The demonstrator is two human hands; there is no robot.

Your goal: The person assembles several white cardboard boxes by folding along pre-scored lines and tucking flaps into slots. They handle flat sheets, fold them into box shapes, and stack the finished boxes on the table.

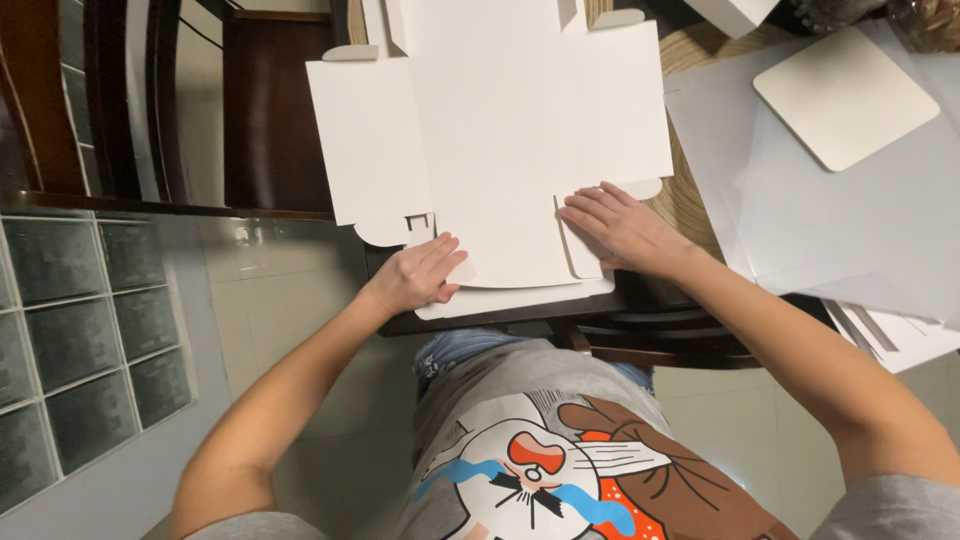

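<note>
A flat white die-cut cardboard box blank (510, 120) lies unfolded on a dark wooden table (560, 312), with flaps and tabs along its edges. My left hand (418, 272) rests palm down on the blank's near left flap, fingers together. On the near right flap my right hand (617, 225) presses flat, with fingers spread and pointing left. Neither hand grips anything.
Large white sheets (840, 210) lie to the right, and a rounded square cardboard piece (845, 95) sits on top of them. A woven mat (690, 200) shows under the blank. Left of the table are a dark wood frame (270, 110), glass blocks (90, 330) and tiled floor.
</note>
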